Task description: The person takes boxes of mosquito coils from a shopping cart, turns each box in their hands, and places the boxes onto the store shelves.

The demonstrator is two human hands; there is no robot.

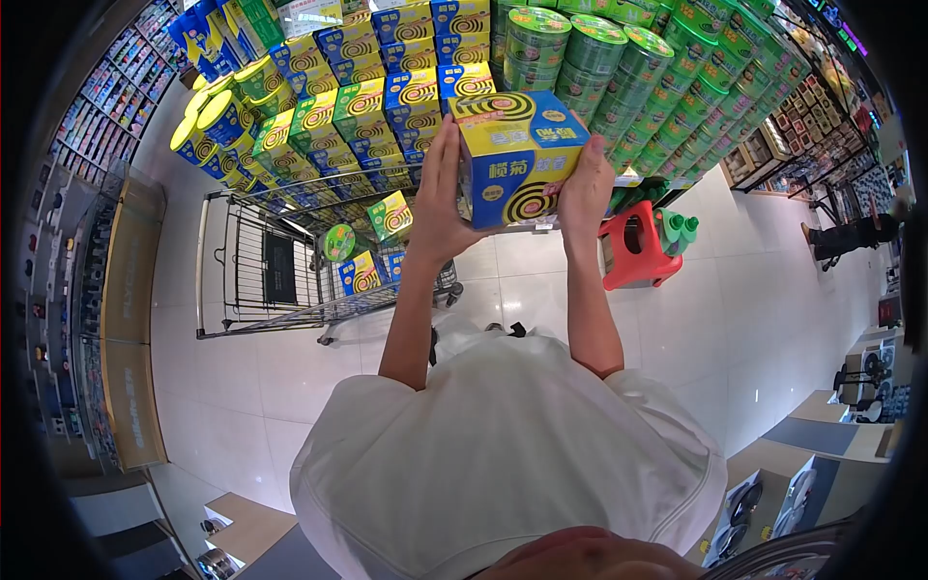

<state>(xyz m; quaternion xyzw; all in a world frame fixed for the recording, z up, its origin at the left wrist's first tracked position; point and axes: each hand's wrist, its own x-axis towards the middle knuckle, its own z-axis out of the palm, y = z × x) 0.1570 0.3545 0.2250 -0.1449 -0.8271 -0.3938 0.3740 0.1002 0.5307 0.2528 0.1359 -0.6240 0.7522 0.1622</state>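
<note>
A blue and yellow box (pixel 522 159) with a black spiral print is held up between both hands, in front of the stacked goods. My left hand (pixel 441 198) presses on its left side, fingers pointing up. On the right side, my right hand (pixel 586 188) grips it with the thumb near the top corner. Behind it stand stacks of similar blue and yellow boxes (pixel 413 89) and green and yellow boxes (pixel 362 100). Piles of green round tubs (pixel 614 58) rise to the right.
A wire shopping cart (pixel 275 261) at the left contains a green and yellow box (pixel 391 215), a green round tub (pixel 338 243) and blue and yellow boxes (pixel 361 275). A red stool (pixel 633 253) stands right, beside green bottles (pixel 677 230). A person (pixel 851 237) is farther right.
</note>
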